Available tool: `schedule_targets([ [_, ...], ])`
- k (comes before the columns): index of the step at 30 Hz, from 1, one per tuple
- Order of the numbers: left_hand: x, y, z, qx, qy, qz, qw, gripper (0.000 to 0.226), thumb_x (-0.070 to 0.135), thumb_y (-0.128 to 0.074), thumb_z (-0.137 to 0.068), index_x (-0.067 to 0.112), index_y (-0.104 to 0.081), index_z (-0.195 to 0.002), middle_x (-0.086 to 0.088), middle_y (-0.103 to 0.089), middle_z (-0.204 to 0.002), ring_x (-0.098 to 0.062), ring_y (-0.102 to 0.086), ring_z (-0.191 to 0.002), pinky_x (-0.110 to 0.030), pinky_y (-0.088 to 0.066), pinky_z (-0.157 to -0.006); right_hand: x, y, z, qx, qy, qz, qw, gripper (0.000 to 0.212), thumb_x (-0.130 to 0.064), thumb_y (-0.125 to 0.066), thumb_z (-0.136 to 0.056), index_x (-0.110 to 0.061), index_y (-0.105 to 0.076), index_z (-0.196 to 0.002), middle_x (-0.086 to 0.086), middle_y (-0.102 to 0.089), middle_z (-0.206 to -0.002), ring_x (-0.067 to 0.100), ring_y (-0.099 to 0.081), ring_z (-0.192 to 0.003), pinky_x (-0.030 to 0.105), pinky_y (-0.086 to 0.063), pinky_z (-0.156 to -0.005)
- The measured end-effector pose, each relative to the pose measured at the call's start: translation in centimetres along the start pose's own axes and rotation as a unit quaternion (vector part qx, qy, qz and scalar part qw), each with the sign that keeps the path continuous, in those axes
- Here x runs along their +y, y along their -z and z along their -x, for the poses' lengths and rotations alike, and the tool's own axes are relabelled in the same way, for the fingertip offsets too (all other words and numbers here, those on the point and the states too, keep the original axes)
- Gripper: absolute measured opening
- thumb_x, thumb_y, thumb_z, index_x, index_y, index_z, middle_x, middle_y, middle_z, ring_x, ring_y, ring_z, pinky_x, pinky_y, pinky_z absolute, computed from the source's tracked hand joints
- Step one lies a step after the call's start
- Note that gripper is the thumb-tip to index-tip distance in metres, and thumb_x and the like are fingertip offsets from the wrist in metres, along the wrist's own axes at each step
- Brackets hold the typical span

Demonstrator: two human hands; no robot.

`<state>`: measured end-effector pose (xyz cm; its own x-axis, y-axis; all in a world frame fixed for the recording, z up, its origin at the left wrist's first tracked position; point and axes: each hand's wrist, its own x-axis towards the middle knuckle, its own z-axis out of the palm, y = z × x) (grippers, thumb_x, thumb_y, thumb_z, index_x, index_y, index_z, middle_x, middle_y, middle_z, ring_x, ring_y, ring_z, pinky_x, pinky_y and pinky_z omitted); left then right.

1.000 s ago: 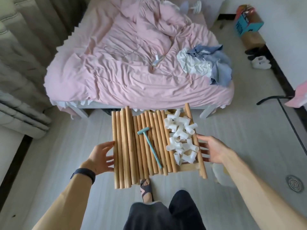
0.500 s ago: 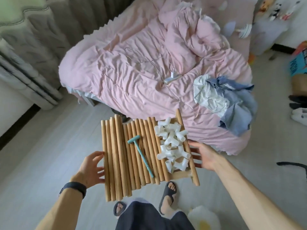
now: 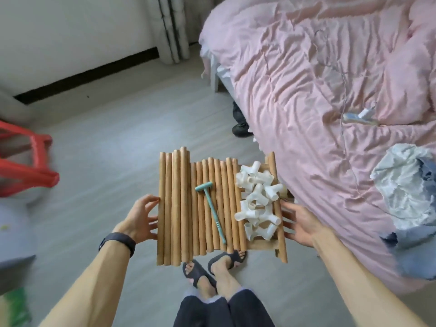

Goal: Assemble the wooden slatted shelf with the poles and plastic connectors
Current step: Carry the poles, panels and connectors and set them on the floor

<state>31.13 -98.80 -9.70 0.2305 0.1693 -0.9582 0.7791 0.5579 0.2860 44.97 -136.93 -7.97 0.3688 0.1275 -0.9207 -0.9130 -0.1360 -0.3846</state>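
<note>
A wooden slatted shelf panel (image 3: 260, 244) is held level in the air above a grey floor (image 3: 106, 149). It carries a row of round wooden poles (image 3: 184, 208), a pile of white plastic connectors (image 3: 258, 201) and a small teal mallet (image 3: 212, 211). The left hand (image 3: 139, 218) presses its left edge with fingers spread. The right hand (image 3: 299, 220) supports the right edge, palm up and fingers straight. A bed with a pink duvet (image 3: 318, 79) stands just to the right, and a red plastic stool (image 3: 26, 168) is well apart on the left.

Black band (image 3: 117, 241) on left wrist, bare forearms (image 3: 89, 279), dark trousers (image 3: 224, 312), dark grey open-toed slide sandals (image 3: 226, 258)
</note>
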Motion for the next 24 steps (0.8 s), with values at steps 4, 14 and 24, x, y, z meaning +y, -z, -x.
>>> schedule_targets([
  [4, -4.3, 3.6, -2.4, 0.038, 0.02, 0.046, 0.998, 0.042, 0.048, -0.049, -0.091, 0.033, -0.051, -0.13, -0.021, -0.057, -0.122, -0.038, -0.058, -0.105, -0.06, -0.046, -0.098, 2.4, -2.5, -4.8, -0.028, -0.035, 0.051, 0.998, 0.024, -0.036, -0.064, -0.093, -0.026, -0.076, -0.111, 0.006, -0.071, -0.105, 0.026, -0.063, -0.101, 0.045, -0.051, -0.088],
  [14, -13.3, 7.0, -14.7, 0.103, 0.057, 0.148, 0.982, 0.051, 0.043, -0.053, -0.087, 0.027, -0.056, -0.135, -0.02, -0.061, -0.122, -0.037, -0.057, -0.107, -0.057, -0.049, -0.09, 8.4, -5.3, -21.0, -0.063, -0.088, 0.11, 0.988, 0.029, -0.03, -0.057, -0.097, -0.032, -0.068, -0.124, 0.003, -0.072, -0.114, 0.024, -0.061, -0.105, 0.042, -0.05, -0.083],
  [24, -21.9, 5.6, -38.9, 0.121, 0.058, 0.18, 0.974, 0.044, 0.043, -0.049, -0.089, 0.027, -0.059, -0.129, -0.02, -0.062, -0.118, -0.037, -0.058, -0.105, -0.058, -0.049, -0.088, 16.2, -3.7, -44.0, -0.047, -0.077, 0.157, 0.983, 0.03, -0.03, -0.056, -0.098, -0.035, -0.066, -0.125, 0.001, -0.07, -0.12, 0.022, -0.061, -0.106, 0.042, -0.051, -0.084],
])
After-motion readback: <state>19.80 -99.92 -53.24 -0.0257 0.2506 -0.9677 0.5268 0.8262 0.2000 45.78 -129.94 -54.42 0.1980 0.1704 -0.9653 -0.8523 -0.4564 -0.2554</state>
